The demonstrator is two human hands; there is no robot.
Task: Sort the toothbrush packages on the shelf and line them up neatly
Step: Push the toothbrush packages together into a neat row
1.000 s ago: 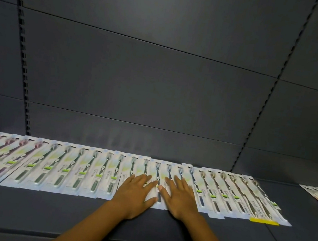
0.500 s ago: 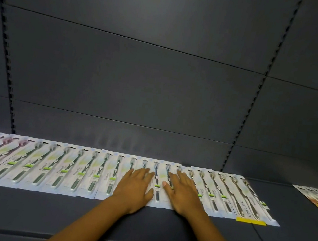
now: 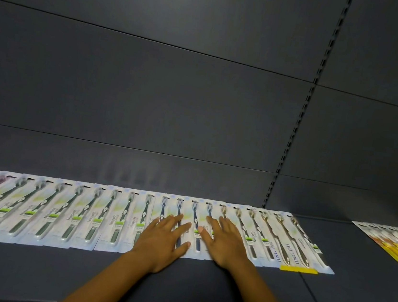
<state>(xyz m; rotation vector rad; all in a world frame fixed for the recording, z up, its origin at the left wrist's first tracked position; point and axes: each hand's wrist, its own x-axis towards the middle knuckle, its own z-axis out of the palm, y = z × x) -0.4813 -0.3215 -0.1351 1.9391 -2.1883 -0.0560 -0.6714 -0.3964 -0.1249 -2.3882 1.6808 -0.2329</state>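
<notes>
A long row of white carded toothbrush packages point(image 3: 99, 216) is laid flat across the dark grey metal shelf point(image 3: 201, 286), edges overlapping a bit. Long axes run front to back, brush heads pointed at the grey back panel point(image 3: 174, 97). The left hand point(image 3: 162, 240) and right hand point(image 3: 225, 242) are pressed flat, fingers straight, on the middle packages. More yellow-edged packs point(image 3: 396, 246) are seen far right.
</notes>
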